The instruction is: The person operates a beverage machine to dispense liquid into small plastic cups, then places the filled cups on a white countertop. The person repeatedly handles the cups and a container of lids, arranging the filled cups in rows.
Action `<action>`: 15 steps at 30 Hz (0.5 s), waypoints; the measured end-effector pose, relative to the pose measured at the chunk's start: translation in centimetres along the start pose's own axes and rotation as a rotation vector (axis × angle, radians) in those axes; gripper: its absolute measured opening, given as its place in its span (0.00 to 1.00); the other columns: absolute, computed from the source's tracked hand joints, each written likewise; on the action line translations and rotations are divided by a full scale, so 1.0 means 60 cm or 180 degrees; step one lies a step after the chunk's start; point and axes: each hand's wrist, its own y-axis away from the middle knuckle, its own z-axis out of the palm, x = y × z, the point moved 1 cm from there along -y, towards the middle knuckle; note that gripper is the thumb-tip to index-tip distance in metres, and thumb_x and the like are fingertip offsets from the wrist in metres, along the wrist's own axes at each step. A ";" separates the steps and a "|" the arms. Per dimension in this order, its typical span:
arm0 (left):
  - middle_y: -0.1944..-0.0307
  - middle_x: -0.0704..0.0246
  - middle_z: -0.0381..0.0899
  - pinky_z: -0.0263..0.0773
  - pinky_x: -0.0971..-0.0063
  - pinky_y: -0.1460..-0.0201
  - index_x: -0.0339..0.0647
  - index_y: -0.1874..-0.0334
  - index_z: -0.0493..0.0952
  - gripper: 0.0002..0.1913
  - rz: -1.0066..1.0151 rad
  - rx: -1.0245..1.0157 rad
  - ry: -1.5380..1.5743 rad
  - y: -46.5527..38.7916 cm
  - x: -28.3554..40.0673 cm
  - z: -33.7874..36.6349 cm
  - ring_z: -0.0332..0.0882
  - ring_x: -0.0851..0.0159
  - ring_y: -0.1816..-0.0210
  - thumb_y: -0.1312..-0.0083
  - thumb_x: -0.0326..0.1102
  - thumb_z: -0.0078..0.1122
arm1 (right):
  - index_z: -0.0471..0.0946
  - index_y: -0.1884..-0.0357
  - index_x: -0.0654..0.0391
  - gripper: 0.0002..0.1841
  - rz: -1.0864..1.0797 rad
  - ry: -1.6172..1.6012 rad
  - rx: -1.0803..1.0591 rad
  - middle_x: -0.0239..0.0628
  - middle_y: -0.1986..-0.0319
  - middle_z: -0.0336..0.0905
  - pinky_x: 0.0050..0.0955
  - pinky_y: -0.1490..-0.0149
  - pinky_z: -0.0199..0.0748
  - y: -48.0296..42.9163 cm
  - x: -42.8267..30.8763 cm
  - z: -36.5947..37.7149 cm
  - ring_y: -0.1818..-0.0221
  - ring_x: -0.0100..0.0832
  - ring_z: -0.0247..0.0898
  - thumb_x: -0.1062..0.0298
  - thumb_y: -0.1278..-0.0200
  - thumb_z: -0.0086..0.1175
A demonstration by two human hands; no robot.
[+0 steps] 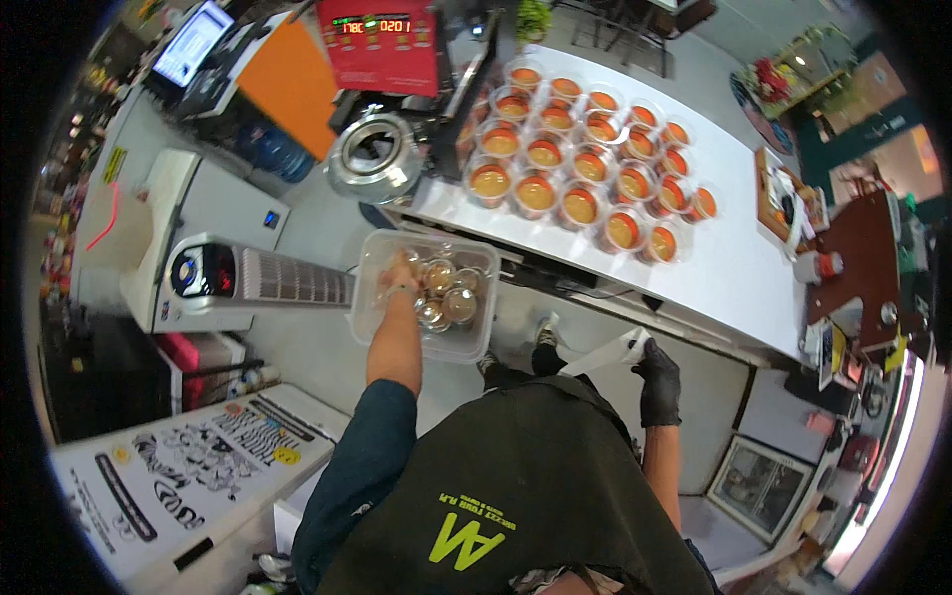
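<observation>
My left hand (401, 274), bare, reaches into a translucent plastic tub (487, 327) at its left side. Its fingers are blurred and touch or nearly touch a clear container; a grip cannot be made out. Beside it in the tub stand several clear round lidded containers (460, 305) with light brown contents. My right hand (659, 375), in a black glove, holds a roll of white strip (632, 343), its loose end trailing towards my apron. Ahead on the white counter (732, 256), several clear plastic cups (580, 207) with orange bands and tan contents stand in rows.
A red-fronted machine (379, 48) and a round metal-and-clear vessel (374, 155) stand at the counter's left end. A tower fan (290, 274) lies left of the tub in view. A wooden tray (770, 197) with items is on the counter's right. A white chest (201, 476) is at lower left.
</observation>
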 end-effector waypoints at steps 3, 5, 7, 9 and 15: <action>0.47 0.58 0.79 0.81 0.61 0.70 0.40 0.35 0.70 0.31 0.0533 0.0017 0.0178 -0.053 -0.020 -0.023 0.82 0.56 0.59 0.32 0.51 0.70 | 0.86 0.45 0.61 0.21 -0.0016 0.0150 -0.0122 0.35 0.56 0.88 0.32 0.51 0.77 0.002 -0.014 0.012 0.57 0.29 0.81 0.52 0.24 0.58; 0.46 0.59 0.79 0.82 0.61 0.65 0.38 0.37 0.72 0.30 0.0596 -0.0115 0.0068 -0.059 -0.036 -0.045 0.81 0.57 0.56 0.32 0.52 0.70 | 0.85 0.44 0.63 0.20 0.0046 0.0127 -0.0077 0.36 0.57 0.88 0.31 0.51 0.78 -0.002 -0.008 0.012 0.57 0.29 0.81 0.56 0.23 0.58; 0.46 0.59 0.79 0.83 0.62 0.60 0.36 0.38 0.74 0.30 0.0472 -0.0005 -0.0151 -0.071 -0.045 -0.061 0.81 0.58 0.53 0.32 0.52 0.70 | 0.86 0.44 0.63 0.20 -0.0115 0.0137 -0.0186 0.37 0.56 0.88 0.31 0.51 0.78 -0.009 -0.008 0.021 0.57 0.28 0.80 0.57 0.23 0.59; 0.44 0.59 0.78 0.81 0.63 0.51 0.33 0.39 0.75 0.29 0.1456 0.0824 -0.1214 -0.040 -0.067 -0.064 0.79 0.61 0.50 0.30 0.50 0.69 | 0.86 0.44 0.64 0.18 -0.0096 0.0347 -0.0258 0.38 0.55 0.88 0.31 0.50 0.77 -0.018 -0.019 0.040 0.56 0.28 0.79 0.59 0.24 0.59; 0.41 0.65 0.79 0.75 0.67 0.41 0.40 0.33 0.73 0.25 0.1712 -0.3336 -0.2249 0.326 -0.110 0.006 0.79 0.63 0.45 0.26 0.43 0.66 | 0.86 0.47 0.66 0.17 -0.0535 0.0537 -0.1066 0.42 0.48 0.86 0.33 0.37 0.72 -0.055 -0.028 0.106 0.46 0.31 0.77 0.60 0.24 0.61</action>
